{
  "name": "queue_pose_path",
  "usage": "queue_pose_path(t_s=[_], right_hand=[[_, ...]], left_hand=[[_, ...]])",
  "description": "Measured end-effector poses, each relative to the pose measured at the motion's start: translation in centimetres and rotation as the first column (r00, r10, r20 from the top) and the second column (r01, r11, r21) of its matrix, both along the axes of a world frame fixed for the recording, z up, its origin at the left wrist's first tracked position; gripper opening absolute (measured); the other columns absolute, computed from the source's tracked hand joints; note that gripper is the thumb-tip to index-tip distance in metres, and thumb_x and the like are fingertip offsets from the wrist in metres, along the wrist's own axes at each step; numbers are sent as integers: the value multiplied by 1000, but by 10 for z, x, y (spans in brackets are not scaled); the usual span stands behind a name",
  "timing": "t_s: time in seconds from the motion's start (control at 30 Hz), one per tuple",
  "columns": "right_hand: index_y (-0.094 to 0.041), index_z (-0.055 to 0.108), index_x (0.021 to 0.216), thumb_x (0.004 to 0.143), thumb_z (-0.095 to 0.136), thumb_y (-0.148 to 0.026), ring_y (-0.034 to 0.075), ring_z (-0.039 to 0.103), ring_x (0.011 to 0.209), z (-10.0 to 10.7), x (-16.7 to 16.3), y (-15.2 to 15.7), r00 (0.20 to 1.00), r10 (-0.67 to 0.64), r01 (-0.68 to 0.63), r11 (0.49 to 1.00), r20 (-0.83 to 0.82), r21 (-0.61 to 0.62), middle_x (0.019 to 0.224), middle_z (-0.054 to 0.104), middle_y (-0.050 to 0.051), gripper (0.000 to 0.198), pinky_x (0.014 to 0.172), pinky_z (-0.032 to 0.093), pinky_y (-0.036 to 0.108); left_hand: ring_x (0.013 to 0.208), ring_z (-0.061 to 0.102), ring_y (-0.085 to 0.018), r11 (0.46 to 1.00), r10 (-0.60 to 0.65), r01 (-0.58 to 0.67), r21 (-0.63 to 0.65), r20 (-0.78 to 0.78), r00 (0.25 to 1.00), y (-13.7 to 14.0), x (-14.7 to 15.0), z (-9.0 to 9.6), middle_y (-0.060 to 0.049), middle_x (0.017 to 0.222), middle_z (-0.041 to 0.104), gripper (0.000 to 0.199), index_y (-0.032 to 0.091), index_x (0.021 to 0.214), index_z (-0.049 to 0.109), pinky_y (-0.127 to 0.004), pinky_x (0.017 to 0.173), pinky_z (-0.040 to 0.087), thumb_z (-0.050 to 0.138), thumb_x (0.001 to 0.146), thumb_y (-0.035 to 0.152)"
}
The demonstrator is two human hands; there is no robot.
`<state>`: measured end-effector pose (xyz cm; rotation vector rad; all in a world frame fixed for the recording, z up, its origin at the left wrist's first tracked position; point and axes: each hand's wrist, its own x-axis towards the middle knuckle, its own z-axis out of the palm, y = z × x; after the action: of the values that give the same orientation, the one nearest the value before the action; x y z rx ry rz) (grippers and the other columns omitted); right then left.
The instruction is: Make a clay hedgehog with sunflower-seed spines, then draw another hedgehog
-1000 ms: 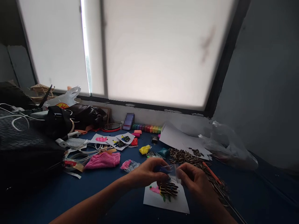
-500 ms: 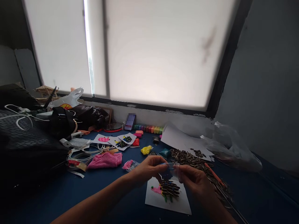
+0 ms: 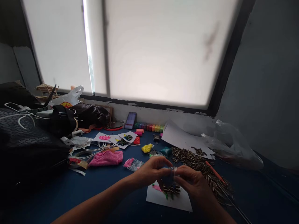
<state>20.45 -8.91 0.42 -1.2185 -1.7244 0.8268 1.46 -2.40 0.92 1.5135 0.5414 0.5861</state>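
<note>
a small clear plastic bag [image 3: 173,171] is held between left hand [image 3: 153,170] and right hand [image 3: 192,179], crumpled and partly covered; blue is seen through its left part.

You can't read any text, numbers or brands here: the red-and-yellow emblem [image 3: 66,105] on your crumpled white plastic bag [image 3: 76,93] is too small, the upright purple rectangular object [image 3: 130,120] pixelated.

The left forearm [image 3: 102,202] is bare from the bottom edge of the frame upward, long, smooth and tapering to a slim wrist. The right forearm [image 3: 216,208], also bare, shows a shorter length at lower right. Left hand [image 3: 151,170] and right hand [image 3: 193,180] are bare, with slender fingers [image 3: 161,160]; shadow blurs their nails.
</note>
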Motion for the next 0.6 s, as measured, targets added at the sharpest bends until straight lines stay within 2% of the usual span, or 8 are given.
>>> queue_pose_path(t_s=[0.17, 0.3, 0.5, 0.6], right_hand=[[-25, 78, 89, 86, 60, -38, 18, 61, 76, 1, -2, -1, 1000, -5, 5, 1000, -4, 20, 84, 65, 3, 21, 67, 48, 29], [-24, 77, 88, 88, 58, -38, 19, 62, 78, 3, -2, -2, 1000, -5, 4, 999, 27, 34, 84, 65, 4, 24, 68, 48, 29], [-23, 75, 91, 86, 60, -34, 19, 63, 76, -1, -3, -2, 996, -39, 31, 995, 86, 93, 88, 64, 5, 19, 66, 50, 29], [-23, 74, 90, 87, 60, -34, 18, 63, 75, -3, -5, -3, 995, -59, 48, 991, 84, 127, 91, 63, 5, 18, 64, 52, 28]], left_hand=[[68, 63, -14, 1000, -14, 14, 19, 1, 1000, 0, 0, -3, -4, 84, 63, 46, 13, 111, 55, -25, 54, 52, 62, 83, 49], [76, 63, -15, 999, -27, 27, 34, -10, 1000, 0, -3, -2, -3, 89, 61, 38, 17, 115, 54, -25, 57, 53, 57, 88, 43], [79, 62, -16, 998, -66, 66, 10, 15, 998, 0, -2, -5, -4, 94, 57, 38, 18, 116, 49, -21, 49, 52, 56, 89, 44], [79, 63, -17, 998, -60, 61, -4, 41, 997, -2, 1, -6, -3, 90, 58, 39, 17, 113, 50, -24, 53, 54, 57, 88, 45]])
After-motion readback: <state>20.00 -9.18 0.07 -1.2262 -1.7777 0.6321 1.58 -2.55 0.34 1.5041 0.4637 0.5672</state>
